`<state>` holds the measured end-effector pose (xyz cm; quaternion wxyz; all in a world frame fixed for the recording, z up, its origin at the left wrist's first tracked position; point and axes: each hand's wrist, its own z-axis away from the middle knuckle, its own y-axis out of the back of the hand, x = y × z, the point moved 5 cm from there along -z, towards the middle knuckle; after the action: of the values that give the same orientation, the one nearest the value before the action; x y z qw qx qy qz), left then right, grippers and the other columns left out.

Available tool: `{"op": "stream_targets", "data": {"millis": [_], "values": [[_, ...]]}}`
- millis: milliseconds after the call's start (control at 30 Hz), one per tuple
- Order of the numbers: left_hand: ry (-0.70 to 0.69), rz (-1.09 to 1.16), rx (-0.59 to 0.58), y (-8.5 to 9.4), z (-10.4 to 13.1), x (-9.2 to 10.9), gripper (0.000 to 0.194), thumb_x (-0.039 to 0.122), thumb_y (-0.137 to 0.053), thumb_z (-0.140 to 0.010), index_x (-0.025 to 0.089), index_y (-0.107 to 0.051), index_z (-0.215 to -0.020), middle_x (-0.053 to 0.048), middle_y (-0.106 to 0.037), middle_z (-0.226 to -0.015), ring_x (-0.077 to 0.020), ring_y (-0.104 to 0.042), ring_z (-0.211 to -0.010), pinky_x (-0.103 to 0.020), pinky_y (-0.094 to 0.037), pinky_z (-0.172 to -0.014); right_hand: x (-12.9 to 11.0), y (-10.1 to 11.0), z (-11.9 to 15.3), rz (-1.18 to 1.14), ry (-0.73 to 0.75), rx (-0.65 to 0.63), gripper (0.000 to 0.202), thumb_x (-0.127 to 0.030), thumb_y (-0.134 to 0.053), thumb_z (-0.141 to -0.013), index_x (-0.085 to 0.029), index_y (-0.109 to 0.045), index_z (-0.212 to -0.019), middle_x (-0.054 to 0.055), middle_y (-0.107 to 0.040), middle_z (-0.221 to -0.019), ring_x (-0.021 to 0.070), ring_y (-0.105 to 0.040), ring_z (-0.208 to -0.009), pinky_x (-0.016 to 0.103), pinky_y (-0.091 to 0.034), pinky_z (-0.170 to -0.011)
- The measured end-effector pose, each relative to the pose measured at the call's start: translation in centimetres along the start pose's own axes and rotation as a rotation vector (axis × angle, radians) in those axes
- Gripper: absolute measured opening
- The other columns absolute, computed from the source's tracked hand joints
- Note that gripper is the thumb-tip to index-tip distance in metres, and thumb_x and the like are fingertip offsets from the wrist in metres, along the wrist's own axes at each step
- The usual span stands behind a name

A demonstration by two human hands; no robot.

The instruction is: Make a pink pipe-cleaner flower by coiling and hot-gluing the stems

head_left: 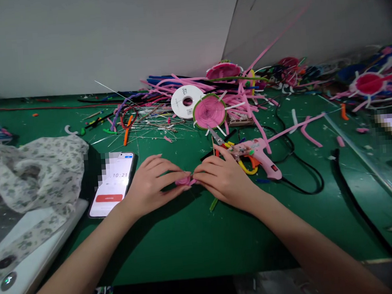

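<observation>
Between both hands is a small pink coil of fuzzy pipe cleaner [184, 180], held just above the green table. My left hand [156, 181] pinches the coil between thumb and fingers. My right hand [227, 178] is closed, its fingertips on the short pink tail at the coil's right side. A green pipe cleaner piece [214, 204] pokes out below my right hand. Just beyond that hand lie a pink glue gun [262, 156] and a pointed metal blade [216, 135], its lower part hidden. A larger pink disc with a green rim and white spokes [210, 111] lies farther back.
A lit phone [113, 184] lies left of my left hand. Patterned cloth [46, 175] covers a white device at far left. A white spool [188, 101], pink pipe cleaners [175, 86] and thin wires crowd the back. A black cable [357, 207] crosses the right side.
</observation>
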<state>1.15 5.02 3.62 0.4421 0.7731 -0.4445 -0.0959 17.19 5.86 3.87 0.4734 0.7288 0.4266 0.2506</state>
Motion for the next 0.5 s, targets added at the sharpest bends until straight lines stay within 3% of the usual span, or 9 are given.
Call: {"op": "stream_targets", "data": {"millis": [200, 367, 500], "values": [[-0.075, -0.068, -0.008, 0.7, 0.0, -0.4, 0.017, 0.026, -0.066, -0.084, 0.029, -0.067, -0.101, 0.006, -0.074, -0.096, -0.0131, -0.064, -0.090, -0.037, -0.039, -0.099, -0.4, -0.5, -0.1, -0.089, -0.070, 0.003, 0.019, -0.019, -0.048, -0.092, -0.018, -0.067, -0.089, 0.002, -0.071, -0.087, 0.0163, -0.057, -0.085, 0.049, -0.028, -0.106], [-0.075, -0.033, -0.125, 0.6, 0.4, -1.5, 0.024, 0.026, -0.058, -0.090, 0.031, -0.063, -0.114, 0.005, -0.072, -0.108, -0.0149, -0.059, -0.108, -0.037, -0.033, -0.105, -1.4, -0.8, -0.2, -0.088, -0.086, 0.062, 0.020, -0.022, -0.049, -0.092, -0.018, -0.067, -0.086, 0.002, -0.069, -0.082, 0.0157, -0.057, -0.082, 0.048, -0.027, -0.107], [-0.052, 0.020, -0.180, 0.1, 0.5, -2.0, 0.028, 0.026, -0.055, -0.092, 0.033, -0.060, -0.119, 0.004, -0.069, -0.114, -0.0153, -0.058, -0.111, -0.037, -0.034, -0.104, -1.5, -0.7, -0.1, -0.042, -0.115, 0.080, 0.019, -0.024, -0.051, -0.091, -0.018, -0.067, -0.084, 0.001, -0.069, -0.078, 0.0160, -0.057, -0.080, 0.047, -0.029, -0.105]]}}
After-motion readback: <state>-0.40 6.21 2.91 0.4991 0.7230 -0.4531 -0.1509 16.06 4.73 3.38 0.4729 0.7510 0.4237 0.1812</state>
